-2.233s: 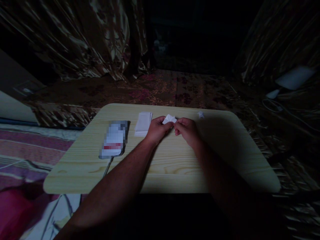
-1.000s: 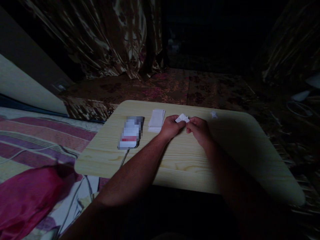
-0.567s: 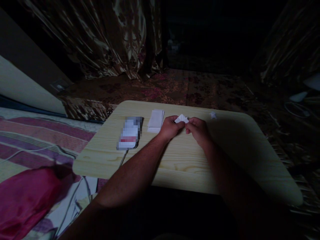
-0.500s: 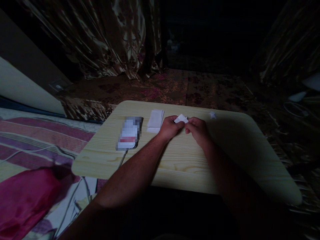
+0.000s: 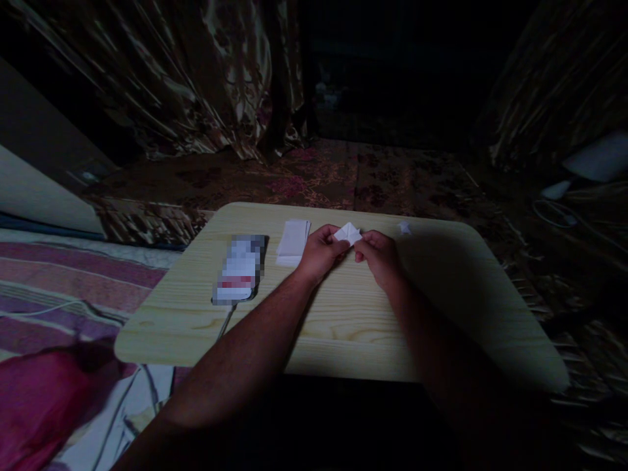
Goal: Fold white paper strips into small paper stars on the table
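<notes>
A small piece of folded white paper (image 5: pixel 348 232) with crease lines is held up between my two hands, over the far middle part of the wooden table (image 5: pixel 353 307). My left hand (image 5: pixel 321 254) pinches its left side, thumb on the near face. At the lower right edge, my right hand (image 5: pixel 379 254) grips it between thumb and curled fingers. Just left of my left hand lies a stack of white paper sheets (image 5: pixel 293 242). Beyond my right hand is a small folded white paper shape (image 5: pixel 404 227), too small to make out exactly.
A phone (image 5: pixel 239 269) with a blurred screen lies on the table's left side, its cable (image 5: pixel 226 320) running off the near edge. Left of the table is a bed with a striped cover (image 5: pixel 88 275) and a pink cloth (image 5: pixel 46 405). Curtains (image 5: pixel 235 78) hang behind.
The view has shifted slightly, so the table and objects appear further left. The folded paper has tilted and now shows more of its face as a diamond. Both hands still hold it.
</notes>
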`<state>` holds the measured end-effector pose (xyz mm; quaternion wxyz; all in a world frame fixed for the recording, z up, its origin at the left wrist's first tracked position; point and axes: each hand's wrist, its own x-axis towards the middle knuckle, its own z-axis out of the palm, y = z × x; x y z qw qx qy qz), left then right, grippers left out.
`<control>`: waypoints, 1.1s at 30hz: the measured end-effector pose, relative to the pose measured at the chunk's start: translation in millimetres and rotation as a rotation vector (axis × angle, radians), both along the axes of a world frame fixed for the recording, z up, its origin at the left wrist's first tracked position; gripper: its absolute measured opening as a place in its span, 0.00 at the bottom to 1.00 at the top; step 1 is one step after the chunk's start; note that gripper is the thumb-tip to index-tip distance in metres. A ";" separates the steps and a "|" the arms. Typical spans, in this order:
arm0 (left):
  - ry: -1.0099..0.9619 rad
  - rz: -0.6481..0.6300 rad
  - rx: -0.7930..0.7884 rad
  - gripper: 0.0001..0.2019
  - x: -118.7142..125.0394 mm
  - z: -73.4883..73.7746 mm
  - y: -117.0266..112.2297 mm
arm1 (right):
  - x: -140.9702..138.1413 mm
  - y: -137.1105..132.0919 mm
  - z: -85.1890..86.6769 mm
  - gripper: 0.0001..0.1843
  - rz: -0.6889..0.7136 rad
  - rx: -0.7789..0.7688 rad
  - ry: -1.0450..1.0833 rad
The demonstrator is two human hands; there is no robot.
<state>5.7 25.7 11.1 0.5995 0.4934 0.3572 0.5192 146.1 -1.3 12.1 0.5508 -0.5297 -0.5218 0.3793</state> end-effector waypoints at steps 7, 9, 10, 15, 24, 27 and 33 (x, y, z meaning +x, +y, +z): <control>0.040 0.078 0.044 0.17 -1.8 1.9 1.3 | -0.5 1.8 -4.3 0.06 0.019 -0.003 0.019; 0.063 0.083 0.060 0.17 -2.1 0.7 2.1 | -0.8 1.8 -3.7 0.06 0.012 -0.010 0.025; 0.070 0.087 0.066 0.17 -2.2 0.0 2.5 | -1.0 1.7 -2.9 0.06 0.009 -0.014 0.028; 0.075 0.085 0.087 0.18 -2.3 -1.0 2.2 | -1.9 0.4 1.0 0.05 -0.009 -0.041 0.000; 0.074 0.110 0.075 0.19 -2.7 2.7 0.9 | -2.3 -0.6 3.7 0.05 0.008 -0.060 -0.042; 0.074 0.123 0.073 0.18 -2.4 2.5 1.2 | -3.4 -1.9 6.2 0.05 0.009 -0.063 -0.055; 0.124 0.092 0.081 0.19 -3.0 -0.7 1.6 | -2.3 -3.5 7.1 0.06 0.017 -0.030 -0.068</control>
